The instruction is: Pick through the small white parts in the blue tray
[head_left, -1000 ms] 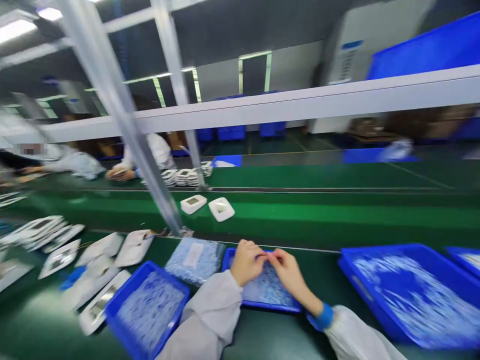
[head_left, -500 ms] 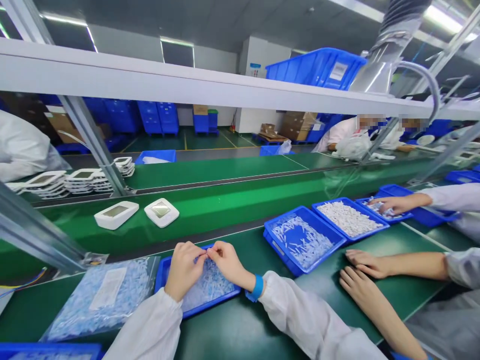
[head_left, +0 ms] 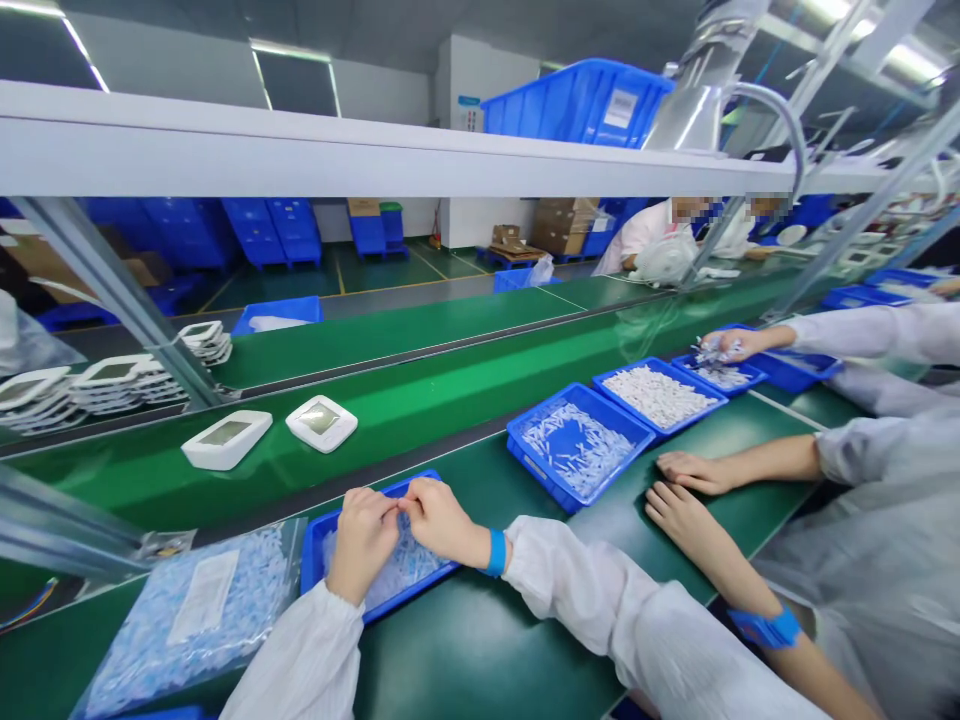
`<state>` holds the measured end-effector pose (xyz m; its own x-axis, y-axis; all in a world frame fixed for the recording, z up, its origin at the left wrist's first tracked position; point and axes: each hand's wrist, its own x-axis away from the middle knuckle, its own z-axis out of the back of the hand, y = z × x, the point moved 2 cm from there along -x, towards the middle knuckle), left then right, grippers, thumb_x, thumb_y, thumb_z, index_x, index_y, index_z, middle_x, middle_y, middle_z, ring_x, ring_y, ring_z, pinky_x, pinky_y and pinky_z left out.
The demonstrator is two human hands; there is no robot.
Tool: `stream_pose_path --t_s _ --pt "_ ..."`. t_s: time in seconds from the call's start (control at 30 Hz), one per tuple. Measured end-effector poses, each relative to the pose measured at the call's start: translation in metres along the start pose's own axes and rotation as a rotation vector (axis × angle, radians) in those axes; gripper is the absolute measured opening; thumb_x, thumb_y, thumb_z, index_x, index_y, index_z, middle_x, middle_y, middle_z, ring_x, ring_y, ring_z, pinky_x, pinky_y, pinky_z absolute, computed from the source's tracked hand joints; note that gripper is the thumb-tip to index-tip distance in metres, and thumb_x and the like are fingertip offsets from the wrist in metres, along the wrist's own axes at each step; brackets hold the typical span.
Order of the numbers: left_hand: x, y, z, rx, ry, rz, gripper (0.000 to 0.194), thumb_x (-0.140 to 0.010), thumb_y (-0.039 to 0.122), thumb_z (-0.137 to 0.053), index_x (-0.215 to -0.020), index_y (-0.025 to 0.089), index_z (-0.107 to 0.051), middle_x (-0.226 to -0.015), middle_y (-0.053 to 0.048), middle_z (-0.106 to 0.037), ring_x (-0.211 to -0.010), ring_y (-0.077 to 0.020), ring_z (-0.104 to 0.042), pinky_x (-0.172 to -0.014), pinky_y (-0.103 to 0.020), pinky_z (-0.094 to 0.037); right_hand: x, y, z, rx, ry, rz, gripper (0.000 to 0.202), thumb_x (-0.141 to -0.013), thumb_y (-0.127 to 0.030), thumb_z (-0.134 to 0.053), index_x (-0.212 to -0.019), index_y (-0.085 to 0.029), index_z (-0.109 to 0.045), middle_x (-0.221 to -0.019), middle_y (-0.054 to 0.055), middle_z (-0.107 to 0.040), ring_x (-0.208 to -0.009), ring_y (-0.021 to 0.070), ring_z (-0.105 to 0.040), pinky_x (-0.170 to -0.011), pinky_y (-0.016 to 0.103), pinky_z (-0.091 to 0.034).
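My left hand (head_left: 363, 542) and my right hand (head_left: 441, 522) meet fingertip to fingertip above a blue tray (head_left: 409, 597). Both are closed in a pinch, and whatever sits between the fingers is too small to make out. Small translucent bluish pieces (head_left: 409, 562) lie in the tray under them. A blue band (head_left: 496, 552) circles my right wrist. Left of the tray rests a clear plastic bag (head_left: 247, 620) packed with light-blue small pieces and bearing a white label.
Trays of pale strips (head_left: 574, 450) and white pieces (head_left: 660, 395) stand to the right. A co-worker's hands (head_left: 686, 500) rest on the table; another's hand (head_left: 727, 345) holds a handful of pieces. Two white devices with screens (head_left: 229, 440) lie on the green conveyor (head_left: 450, 390).
My view has swung to the right. My hands stay pinched together over the tray. The far co-worker's hand has risen from its tray with a bunch of small pieces.
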<state>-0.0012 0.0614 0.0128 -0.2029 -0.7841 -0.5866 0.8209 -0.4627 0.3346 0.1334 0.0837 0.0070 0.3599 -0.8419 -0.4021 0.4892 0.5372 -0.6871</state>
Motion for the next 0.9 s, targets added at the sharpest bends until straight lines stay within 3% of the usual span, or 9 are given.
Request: stream_pose_path --t_s 0.27,0.47,0.57,0.7,0.9 --pt "-0.002 0.005 0.005 0.005 -0.038 -0.089 0.029 -0.081 0.01 -0.042 -0.063 0.019 -0.063 -0.063 -0.001 -0.061 -0.066 -0.0158 -0.053 -0.073 -0.034 -0.04 0.007 -0.005 0.001 0.056 0.009 0.154 0.014 -0.081 -0.011 -0.044 -0.07 -0.018 -0.048 -0.071 0.005 -0.051 -0.073 0.0184 -0.048 -0.07 0.03 -0.038" --pt "-0.005 0.012 0.014 0.032 0.049 -0.053 0.026 -0.087 0.021 -0.046 -0.072 0.021 -0.066 -0.069 0.0 -0.066 -0.069 -0.0159 -0.054 -0.076 -0.036 -0.037 -0.002 0.002 0.01 -0.307 -0.015 -0.1 0.028 -0.087 -0.03 -0.05 -0.062 -0.017 -0.047 -0.056 -0.004 -0.042 -0.054 0.0105 -0.038 -0.053 0.023 -0.029" --pt "-0.005 0.009 0.014 0.028 0.042 -0.03 0.022 -0.088 0.025 -0.048 -0.077 0.021 -0.067 -0.076 -0.001 -0.069 -0.072 -0.0163 -0.055 -0.077 -0.036 -0.035 -0.006 0.005 0.01 -0.431 -0.031 -0.113 0.036 -0.088 -0.042 -0.048 -0.062 -0.017 -0.046 -0.055 -0.005 -0.038 -0.052 0.009 -0.033 -0.051 0.022 -0.025" --pt "-0.004 0.005 0.014 0.043 0.022 -0.009 0.021 -0.089 0.024 -0.047 -0.08 0.021 -0.066 -0.081 0.0 -0.07 -0.074 -0.016 -0.057 -0.078 -0.036 -0.034 -0.005 0.006 0.009 -0.386 -0.043 -0.119 0.036 -0.089 -0.043 -0.047 -0.064 -0.017 -0.045 -0.056 -0.005 -0.038 -0.053 0.0091 -0.033 -0.051 0.022 -0.025" --pt "-0.004 0.004 0.012 0.073 -0.07 -0.027 0.025 -0.091 0.018 -0.04 -0.082 0.018 -0.064 -0.084 -0.003 -0.07 -0.075 -0.0152 -0.061 -0.084 -0.04 -0.039 -0.003 0.004 0.008 -0.232 -0.034 -0.123 0.03 -0.087 -0.033 -0.048 -0.062 -0.018 -0.044 -0.053 -0.005 -0.039 -0.05 0.0096 -0.034 -0.05 0.023 -0.024"
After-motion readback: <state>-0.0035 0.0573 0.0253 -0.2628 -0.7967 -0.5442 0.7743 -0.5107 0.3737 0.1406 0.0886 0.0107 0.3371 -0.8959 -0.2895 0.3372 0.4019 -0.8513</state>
